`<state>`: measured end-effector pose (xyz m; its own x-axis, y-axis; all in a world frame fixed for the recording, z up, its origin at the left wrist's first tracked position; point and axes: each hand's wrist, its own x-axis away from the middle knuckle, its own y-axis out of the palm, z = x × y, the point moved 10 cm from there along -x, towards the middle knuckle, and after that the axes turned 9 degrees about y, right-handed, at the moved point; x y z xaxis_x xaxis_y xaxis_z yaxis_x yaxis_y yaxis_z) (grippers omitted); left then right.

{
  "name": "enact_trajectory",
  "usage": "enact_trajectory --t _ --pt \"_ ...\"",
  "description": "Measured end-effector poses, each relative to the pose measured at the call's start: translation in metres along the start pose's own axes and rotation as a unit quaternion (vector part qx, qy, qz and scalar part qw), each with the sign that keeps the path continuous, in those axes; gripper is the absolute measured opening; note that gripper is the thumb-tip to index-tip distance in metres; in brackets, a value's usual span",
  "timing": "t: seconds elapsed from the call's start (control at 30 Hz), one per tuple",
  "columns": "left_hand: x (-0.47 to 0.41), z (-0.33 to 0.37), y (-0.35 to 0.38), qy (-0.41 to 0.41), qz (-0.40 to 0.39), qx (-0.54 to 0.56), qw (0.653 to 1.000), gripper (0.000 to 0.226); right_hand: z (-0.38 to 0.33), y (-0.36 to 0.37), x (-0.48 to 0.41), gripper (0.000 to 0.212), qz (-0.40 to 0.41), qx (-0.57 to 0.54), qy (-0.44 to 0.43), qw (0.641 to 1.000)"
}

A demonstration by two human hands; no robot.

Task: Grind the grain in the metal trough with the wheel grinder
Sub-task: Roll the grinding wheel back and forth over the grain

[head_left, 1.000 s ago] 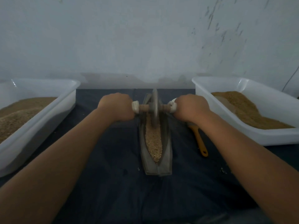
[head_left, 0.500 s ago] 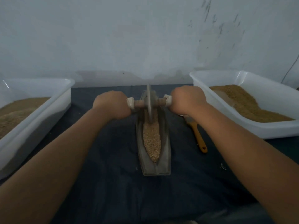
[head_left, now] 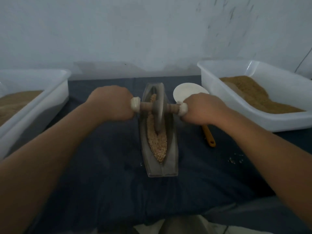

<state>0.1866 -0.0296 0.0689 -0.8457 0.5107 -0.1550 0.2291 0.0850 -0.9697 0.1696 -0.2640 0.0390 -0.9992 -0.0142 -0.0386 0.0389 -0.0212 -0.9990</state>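
Note:
A narrow boat-shaped metal trough (head_left: 170,159) lies lengthwise on the dark cloth in the middle. Pale tan grain (head_left: 157,142) fills its groove. The wheel grinder (head_left: 158,114) stands upright in the groove near the trough's middle, its wooden axle crossing the trough. My left hand (head_left: 111,103) grips the left end of the axle. My right hand (head_left: 202,108) grips the right end. Both handle ends are hidden inside my fists.
A white tub (head_left: 55,88) with brown grain stands at the left, another white tub (head_left: 211,81) with brown grain at the right. A white scoop (head_left: 185,93) with an orange handle (head_left: 209,135) lies right of the trough. Spilled grains (head_left: 233,159) dot the dark cloth (head_left: 101,174). A wall rises behind.
Both hands have drawn the wheel grinder toward me, from the trough's far end to near its middle. The white scoop behind my right hand has come into sight.

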Motion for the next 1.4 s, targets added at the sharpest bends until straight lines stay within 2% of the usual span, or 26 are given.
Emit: enact_trajectory --t 0.07,0.13,0.2,0.33,0.43,0.5,0.57,0.63,0.73,0.87,0.93,1.0,1.07,1.1,1.23,1.3,1.4 --pt "-0.024 -0.009 -0.004 -0.033 0.011 -0.021 0.999 0.040 -0.001 -0.013 -0.026 0.027 0.063 0.009 0.031 0.998" --pt "-0.034 -0.013 -0.003 -0.044 0.003 -0.015 0.999 0.046 -0.004 -0.014 -0.047 0.026 0.029 0.021 0.050 0.998" --pt "-0.032 -0.013 0.005 -0.043 -0.017 0.016 0.999 0.040 -0.007 -0.011 -0.050 0.032 -0.010 0.035 0.040 0.999" --pt "0.014 0.000 0.016 -0.001 -0.066 0.073 0.995 0.026 -0.004 -0.006 -0.002 0.021 -0.012 0.023 -0.007 1.000" --pt "0.042 0.011 0.012 0.046 -0.053 0.047 0.996 0.027 0.003 0.002 0.048 0.024 -0.035 -0.019 -0.033 0.999" --pt "0.031 0.012 0.008 0.049 -0.040 0.022 0.998 0.027 0.006 0.012 0.048 0.022 -0.062 -0.045 -0.031 0.997" --pt "0.005 0.005 0.007 0.022 -0.036 0.006 0.999 0.029 0.005 0.009 0.022 0.034 -0.021 -0.040 -0.007 0.999" --pt "-0.020 -0.009 0.009 -0.017 -0.036 0.018 0.999 0.035 0.002 -0.007 -0.013 0.031 0.048 -0.007 0.026 0.998" --pt "-0.031 -0.023 0.022 -0.053 -0.037 0.057 0.996 0.040 -0.010 -0.029 -0.044 0.029 0.063 0.035 0.035 0.997" --pt "0.007 -0.010 0.033 -0.043 -0.058 0.114 0.991 0.028 -0.020 -0.035 -0.020 0.016 0.025 0.071 -0.017 0.997" --pt "0.033 -0.001 0.029 -0.013 -0.067 0.118 0.991 0.025 -0.015 -0.021 0.014 0.019 -0.030 0.049 -0.035 0.998" --pt "0.050 0.008 0.020 0.021 -0.056 0.089 0.994 0.021 -0.005 0.001 0.044 0.021 -0.120 0.004 -0.034 0.992" --pt "0.044 0.012 0.015 0.039 -0.046 0.043 0.997 0.025 0.002 0.014 0.049 0.021 -0.158 -0.026 -0.027 0.987" --pt "0.035 0.012 0.014 0.036 -0.044 0.028 0.998 0.026 0.002 0.013 0.039 0.022 -0.138 -0.027 -0.025 0.990" --pt "-0.016 -0.009 0.007 -0.036 -0.024 0.024 0.999 0.035 -0.003 -0.014 -0.023 0.025 0.053 0.016 0.024 0.998" --pt "-0.024 -0.014 0.005 -0.062 -0.008 0.025 0.998 0.041 -0.005 -0.021 -0.042 0.019 0.082 0.029 0.042 0.995" --pt "-0.012 -0.011 0.012 -0.065 -0.011 0.044 0.997 0.029 -0.009 -0.025 -0.037 0.014 0.078 0.047 0.018 0.996"
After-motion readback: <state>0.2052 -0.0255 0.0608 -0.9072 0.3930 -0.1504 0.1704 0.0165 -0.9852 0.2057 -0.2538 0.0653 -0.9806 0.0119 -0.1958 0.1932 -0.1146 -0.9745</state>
